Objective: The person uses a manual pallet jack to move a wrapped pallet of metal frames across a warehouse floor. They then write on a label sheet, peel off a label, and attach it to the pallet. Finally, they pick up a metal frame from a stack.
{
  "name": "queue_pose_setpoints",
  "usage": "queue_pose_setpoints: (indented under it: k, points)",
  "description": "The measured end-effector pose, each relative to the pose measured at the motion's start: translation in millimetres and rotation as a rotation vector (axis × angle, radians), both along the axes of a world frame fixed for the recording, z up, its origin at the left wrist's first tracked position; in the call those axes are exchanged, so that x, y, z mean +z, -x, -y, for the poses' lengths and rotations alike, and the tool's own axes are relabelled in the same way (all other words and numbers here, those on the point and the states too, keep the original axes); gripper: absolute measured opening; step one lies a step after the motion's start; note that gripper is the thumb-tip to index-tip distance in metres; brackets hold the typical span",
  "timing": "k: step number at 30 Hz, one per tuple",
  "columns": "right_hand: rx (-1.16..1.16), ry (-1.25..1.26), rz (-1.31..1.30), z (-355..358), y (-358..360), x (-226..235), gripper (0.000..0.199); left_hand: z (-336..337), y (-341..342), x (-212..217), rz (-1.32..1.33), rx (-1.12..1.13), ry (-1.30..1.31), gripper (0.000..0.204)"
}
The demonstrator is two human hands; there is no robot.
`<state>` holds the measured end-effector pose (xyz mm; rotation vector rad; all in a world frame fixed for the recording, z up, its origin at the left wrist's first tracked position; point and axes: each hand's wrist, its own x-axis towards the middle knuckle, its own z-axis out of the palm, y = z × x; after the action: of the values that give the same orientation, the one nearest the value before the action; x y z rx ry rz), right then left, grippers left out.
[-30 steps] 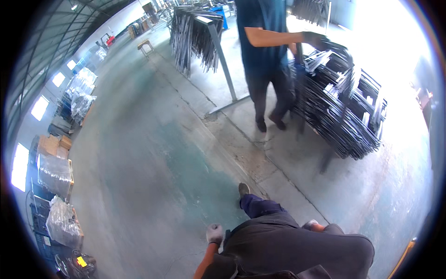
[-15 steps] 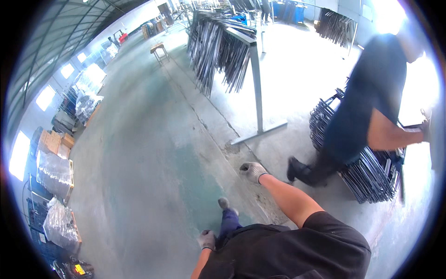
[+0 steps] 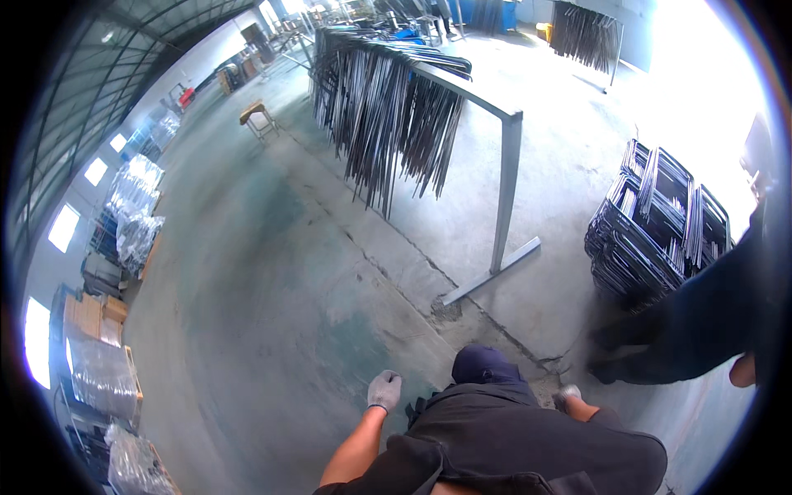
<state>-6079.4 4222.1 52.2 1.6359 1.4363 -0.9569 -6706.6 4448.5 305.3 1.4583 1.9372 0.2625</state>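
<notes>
A wide workshop hall — worn grey-green concrete floor [image 3: 272,272], bright windows [image 3: 63,227] along the left wall, wrapped pallets [image 3: 136,206] beneath, glare from the right.

right gloved hand [image 3: 568,397]: mostly hidden behind the person's dark-trousered knee, only the glove top shows; can't tell if it grips anything
left grey-gloved hand [image 3: 384,389]: fingers blurred, hang loose, nothing seen in them
co-worker in dark clothes [image 3: 701,322]: cut off by the right edge, blurred
stacked dark wire frames [image 3: 652,223]: partly washed out by glare
far hanging metal rods [image 3: 587,33]: too small to tell
</notes>
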Motion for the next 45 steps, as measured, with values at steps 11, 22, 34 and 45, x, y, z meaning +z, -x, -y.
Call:
queue_pose_setpoints:
  k: [11,22,34,45]
  points:
    - [-0.572,-0.405,-0.207,-435.8,190.7,34.6,0.043,-247.4,76.4,-78.1,0.874,0.014,0.350,0.031]
    - [-0.741,-1.056,-0.708,-926.0,312.1,320.5,0.043,-541.6,78.5,-14.7,0.437,0.079,-0.015,0.022]
    - [-1.228,-1.474,-0.634,-1148.5,313.9,449.5,0.078,-818.8,145.2,1.3,0.508,-0.085,0.091,0.026]
    - [-1.348,-1.433,-1.158,-1284.0,270.8,460.0,0.031,-932.8,57.1,74.7,0.485,-0.349,-0.018,0.028]
